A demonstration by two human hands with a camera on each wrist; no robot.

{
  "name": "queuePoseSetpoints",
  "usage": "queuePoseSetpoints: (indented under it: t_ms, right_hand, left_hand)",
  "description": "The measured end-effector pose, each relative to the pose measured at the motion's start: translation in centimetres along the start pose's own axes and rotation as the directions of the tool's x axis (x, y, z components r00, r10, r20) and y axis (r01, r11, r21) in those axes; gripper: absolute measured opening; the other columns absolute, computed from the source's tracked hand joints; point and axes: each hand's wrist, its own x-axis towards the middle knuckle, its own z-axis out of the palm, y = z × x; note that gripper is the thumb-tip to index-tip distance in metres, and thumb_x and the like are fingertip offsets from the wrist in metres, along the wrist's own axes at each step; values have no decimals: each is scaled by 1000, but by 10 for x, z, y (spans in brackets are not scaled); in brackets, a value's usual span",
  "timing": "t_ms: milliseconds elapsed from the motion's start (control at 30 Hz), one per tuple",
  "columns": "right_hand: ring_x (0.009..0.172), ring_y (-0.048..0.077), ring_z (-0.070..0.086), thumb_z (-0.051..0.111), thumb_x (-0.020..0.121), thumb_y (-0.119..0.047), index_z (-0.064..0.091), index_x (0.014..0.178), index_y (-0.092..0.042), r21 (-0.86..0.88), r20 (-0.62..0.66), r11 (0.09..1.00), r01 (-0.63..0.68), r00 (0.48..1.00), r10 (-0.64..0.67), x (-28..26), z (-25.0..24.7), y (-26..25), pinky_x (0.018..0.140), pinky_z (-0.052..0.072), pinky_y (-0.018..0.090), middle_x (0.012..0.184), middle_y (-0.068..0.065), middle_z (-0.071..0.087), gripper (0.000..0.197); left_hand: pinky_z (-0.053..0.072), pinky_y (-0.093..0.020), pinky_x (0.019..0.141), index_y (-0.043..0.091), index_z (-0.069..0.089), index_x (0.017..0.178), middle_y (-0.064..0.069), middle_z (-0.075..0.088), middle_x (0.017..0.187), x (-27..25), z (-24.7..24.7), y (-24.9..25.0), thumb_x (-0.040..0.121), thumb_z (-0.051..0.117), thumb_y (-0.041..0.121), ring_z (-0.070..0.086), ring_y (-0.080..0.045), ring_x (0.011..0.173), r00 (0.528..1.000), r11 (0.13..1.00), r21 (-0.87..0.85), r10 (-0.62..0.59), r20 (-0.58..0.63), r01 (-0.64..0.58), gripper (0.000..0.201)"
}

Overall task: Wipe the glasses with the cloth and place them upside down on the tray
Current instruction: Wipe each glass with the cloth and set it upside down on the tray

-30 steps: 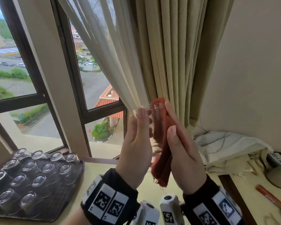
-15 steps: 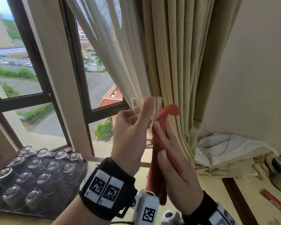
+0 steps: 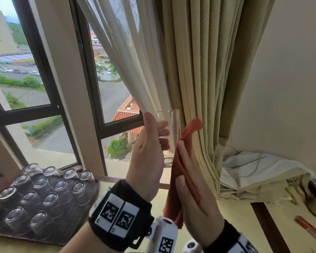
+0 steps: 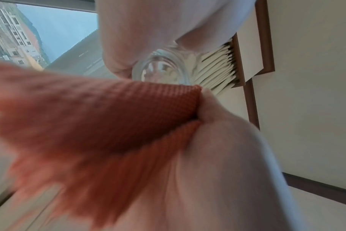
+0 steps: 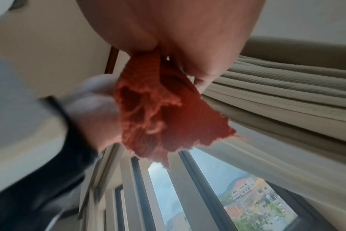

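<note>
The curtain (image 3: 199, 79) hangs just behind the raised hands, closing off the right. On the left, the tray (image 3: 77, 227) is crowded with upturned glasses (image 3: 49, 199) (rows nearly touching); bare mat shows only along its right edge.

Beige curtain (image 3: 199, 73) hangs beside dark-framed window (image 3: 91, 73) (cars, red roof outside). Crumpled white sheet (image 3: 259, 170) on worktop (image 3: 232, 225) at rt; orange pen-like obj (image 3: 308, 229) far rt.
</note>
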Motion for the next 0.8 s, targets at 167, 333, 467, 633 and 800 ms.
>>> queuePoseSetpoints:
  t_ms: [167,333,467,633,800]
  right_hand:
    - [154,2,32,38,111,-26,28,163,-23,223,-138,969,-104,981,137,28,-9,-3,128,25,29,166,-25,35,53]
    - [162,16,16,38,110,-19,26,163,-16,-17,-108,997,78,991,-79,37,-11,-15,131,19,40,175,-1,21,55]
    - [163,15,13,43,111,-15,26,163,-17,3,-33,998,56,998,-56,7,2,-2,130,16,28,176,-6,17,55]
    - [157,2,24,38,108,-30,27,163,-23,259,-118,956,-141,977,176,13,1,6,128,19,23,167,-24,32,57]
    - [159,12,25,36,111,-26,24,165,-28,160,-166,987,-20,985,47,38,-9,-12,129,28,47,171,-15,29,55]
  left_hand:
    - [57,-38,94,24,75,119,3,73,104,-8,9,-7,88,31,84,68,-12,94,999,998,42,42,29,-43,81]
    - [59,-53,102,20,72,127,-8,79,116,-11,11,-9,101,24,80,76,-26,110,998,999,32,13,65,-15,81]
    - [57,-56,103,23,74,121,-6,77,113,-1,1,-6,88,30,92,75,-27,105,1000,1000,5,-4,-12,4,88]
    - [50,-32,84,28,73,118,10,69,96,-5,6,-6,85,28,88,64,-9,88,999,997,67,49,-16,-48,82]
    - [58,-48,100,24,75,119,-3,79,110,-15,14,-4,92,26,82,76,-21,106,998,999,28,-22,64,20,81]
